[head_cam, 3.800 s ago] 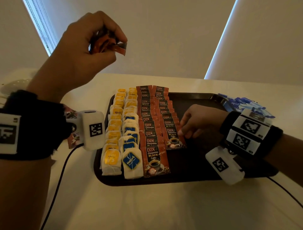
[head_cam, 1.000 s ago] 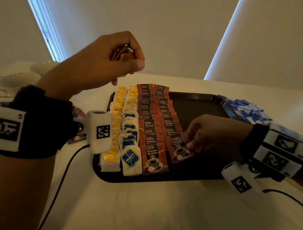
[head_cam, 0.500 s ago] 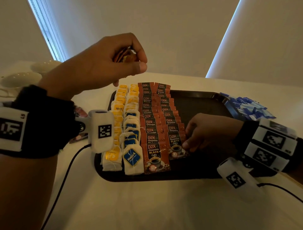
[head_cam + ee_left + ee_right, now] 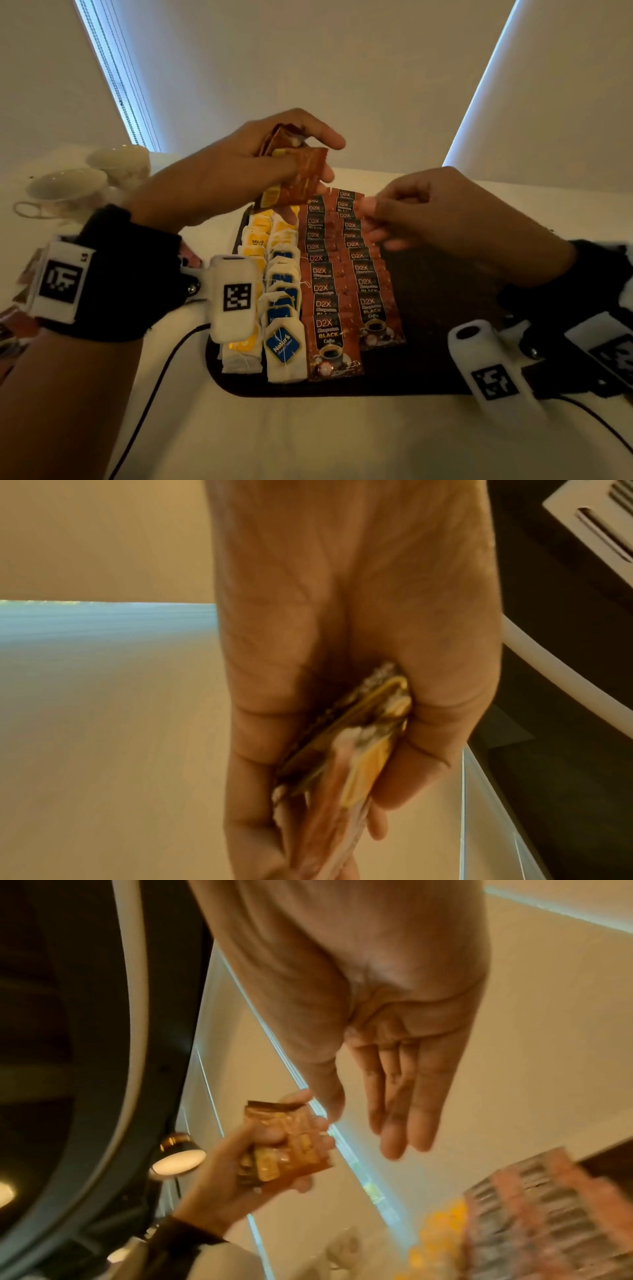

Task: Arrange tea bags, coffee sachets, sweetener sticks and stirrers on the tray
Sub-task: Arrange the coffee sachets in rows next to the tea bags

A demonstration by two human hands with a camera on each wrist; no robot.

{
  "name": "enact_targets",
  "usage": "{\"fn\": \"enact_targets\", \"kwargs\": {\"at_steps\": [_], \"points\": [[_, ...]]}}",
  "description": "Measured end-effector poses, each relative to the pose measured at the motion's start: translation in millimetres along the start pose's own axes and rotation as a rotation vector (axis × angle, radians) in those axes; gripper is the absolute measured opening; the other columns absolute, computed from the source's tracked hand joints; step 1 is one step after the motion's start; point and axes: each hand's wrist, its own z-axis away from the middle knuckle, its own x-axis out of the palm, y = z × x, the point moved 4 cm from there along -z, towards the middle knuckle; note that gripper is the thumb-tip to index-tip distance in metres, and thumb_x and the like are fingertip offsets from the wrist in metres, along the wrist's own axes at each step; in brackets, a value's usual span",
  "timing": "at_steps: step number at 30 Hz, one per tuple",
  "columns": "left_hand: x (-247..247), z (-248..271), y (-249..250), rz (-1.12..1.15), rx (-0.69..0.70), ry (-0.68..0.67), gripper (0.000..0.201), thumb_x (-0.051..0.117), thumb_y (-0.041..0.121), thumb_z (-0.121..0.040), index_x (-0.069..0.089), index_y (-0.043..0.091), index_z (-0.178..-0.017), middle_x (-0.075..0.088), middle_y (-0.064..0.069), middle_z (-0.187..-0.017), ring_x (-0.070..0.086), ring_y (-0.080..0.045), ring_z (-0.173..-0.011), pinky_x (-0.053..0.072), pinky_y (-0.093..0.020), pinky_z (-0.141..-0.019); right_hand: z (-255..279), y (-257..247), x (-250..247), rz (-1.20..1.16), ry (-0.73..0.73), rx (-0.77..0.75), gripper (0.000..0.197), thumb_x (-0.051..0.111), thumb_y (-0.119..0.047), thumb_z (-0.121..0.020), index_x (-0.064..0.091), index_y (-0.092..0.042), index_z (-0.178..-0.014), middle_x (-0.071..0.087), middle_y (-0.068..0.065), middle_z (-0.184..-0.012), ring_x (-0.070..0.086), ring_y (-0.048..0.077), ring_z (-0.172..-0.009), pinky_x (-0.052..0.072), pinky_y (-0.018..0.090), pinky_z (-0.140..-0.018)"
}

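My left hand [image 4: 308,161] hovers above the far end of the dark tray [image 4: 428,380] and grips a small stack of brown coffee sachets [image 4: 298,178], one fanned out toward the right. The left wrist view shows the same stack [image 4: 359,745] clamped between thumb and fingers. My right hand [image 4: 373,222] is raised beside it with straight fingers [image 4: 400,1110] and holds nothing. On the tray lie a row of yellow tea bags [image 4: 255,246], a row of blue tea bags [image 4: 284,308] and two rows of coffee sachets [image 4: 346,291].
Two white teacups [image 4: 68,192] stand on the table at the far left. A few loose sachets [image 4: 13,329] lie at the left edge, behind my left wrist. A black cable [image 4: 154,377] runs across the table in front of the tray. The tray's right half is bare.
My right hand has let go of the front sachet in the second row and risen toward my left hand. The left hand has come lower and fanned one sachet out.
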Motion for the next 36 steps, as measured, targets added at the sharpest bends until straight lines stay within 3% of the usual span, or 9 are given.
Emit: {"fn": "enact_targets", "kwargs": {"at_steps": [5, 9, 12, 17, 20, 25, 30, 34, 36], "points": [[1.7, -0.4, -3.7, 0.036, 0.033, -0.042, 0.045, 0.052, 0.009, -0.093, 0.043, 0.022, -0.135, 0.058, -0.007, -0.118, 0.071, -0.017, -0.085, 0.058, -0.028, -0.062, 6.3, -15.2, 20.8, -0.202, 0.083, -0.070, 0.027, 0.061, -0.032, -0.084, 0.060, -0.010, -0.100, 0.069, 0.003, -0.085, 0.069, 0.010, -0.074, 0.056, 0.019, -0.060], [7.0, -2.4, 2.7, -0.192, 0.198, -0.044, 0.035, 0.056, 0.014, -0.090, 0.052, 0.011, -0.125, 0.059, 0.002, -0.108, 0.065, -0.006, -0.090, 0.053, -0.018, -0.067, 5.1, -12.2, 32.5, -0.361, -0.014, 0.096, 0.049, 0.047, -0.051, -0.088, 0.065, -0.006, -0.091, 0.071, 0.010, -0.077, 0.070, 0.019, -0.070, 0.060, 0.030, -0.065], [15.9, -4.7, 4.9, -0.305, 0.282, -0.083, 0.037, 0.061, 0.015, -0.083, 0.052, 0.009, -0.119, 0.061, 0.000, -0.108, 0.061, -0.010, -0.099, 0.052, -0.026, -0.083, 4.1, -12.7, 36.6, -0.480, -0.094, 0.151, 0.057, 0.042, -0.057, -0.088, 0.066, -0.006, -0.088, 0.073, 0.011, -0.079, 0.072, 0.020, -0.074, 0.059, 0.030, -0.066], [21.3, -3.9, -1.2, -0.275, 0.250, -0.200, 0.049, 0.071, 0.032, -0.076, 0.050, 0.015, -0.117, 0.060, 0.001, -0.107, 0.062, -0.017, -0.099, 0.054, -0.037, -0.085, 2.3, -9.0, 35.7, -0.596, -0.116, 0.158, 0.047, 0.051, -0.046, -0.088, 0.065, -0.002, -0.098, 0.072, 0.012, -0.088, 0.070, 0.020, -0.079, 0.059, 0.035, -0.076], [22.6, -4.6, -2.5, -0.251, 0.234, -0.224, 0.057, 0.074, 0.038, -0.071, 0.049, 0.018, -0.119, 0.060, 0.003, -0.109, 0.061, -0.018, -0.102, 0.054, -0.036, -0.086, 3.7, -6.2, 35.2, -0.670, -0.147, 0.156, 0.041, 0.054, -0.038, -0.085, 0.065, -0.001, -0.101, 0.073, 0.011, -0.091, 0.071, 0.018, -0.081, 0.059, 0.028, -0.074], [20.3, -3.9, -5.5, -0.156, 0.149, -0.219, 0.063, 0.078, 0.041, -0.063, 0.045, 0.030, -0.116, 0.054, 0.018, -0.086, 0.059, -0.003, -0.077, 0.052, -0.019, -0.068, 3.6, 0.5, 25.9, -0.717, -0.107, 0.186, 0.017, 0.058, -0.009, -0.086, 0.066, 0.000, -0.098, 0.074, 0.011, -0.086, 0.071, 0.014, -0.075, 0.058, 0.022, -0.067], [-1.7, -6.3, -5.1, -0.224, 0.169, 0.061, 0.028, 0.057, 0.030, -0.092, 0.047, 0.024, -0.117, 0.044, -0.010, -0.080, 0.048, -0.015, -0.066, 0.051, -0.026, -0.062, 7.1, 7.5, 19.6, -0.507, -0.021, 0.151, 0.009, 0.060, -0.007, -0.086, 0.065, -0.003, -0.091, 0.072, 0.008, -0.079, 0.069, 0.013, -0.069, 0.059, 0.024, -0.064], [4.6, -7.9, -14.1, -0.311, 0.063, -0.100, 0.035, 0.058, 0.051, -0.086, 0.055, 0.026, -0.111, 0.064, -0.003, -0.094, 0.064, -0.007, -0.075, 0.052, -0.019, -0.053, 10.6, 6.9, 18.2, -0.442, -0.033, 0.130, 0.006, 0.061, -0.009, -0.085, 0.065, -0.008, -0.090, 0.073, 0.006, -0.083, 0.069, 0.015, -0.075, 0.059, 0.027, -0.066], [10.2, -7.4, -12.2, -0.307, 0.089, -0.153, 0.030, 0.063, 0.040, -0.086, 0.058, 0.022, -0.109, 0.064, 0.009, -0.094, 0.064, -0.001, -0.076, 0.050, -0.016, -0.054, 10.9, 6.9, 17.1, -0.428, -0.023, 0.124, 0.008, 0.061, -0.010, -0.085, 0.064, -0.008, -0.092, 0.072, 0.007, -0.088, 0.070, 0.015, -0.077, 0.059, 0.026, -0.064]]}}
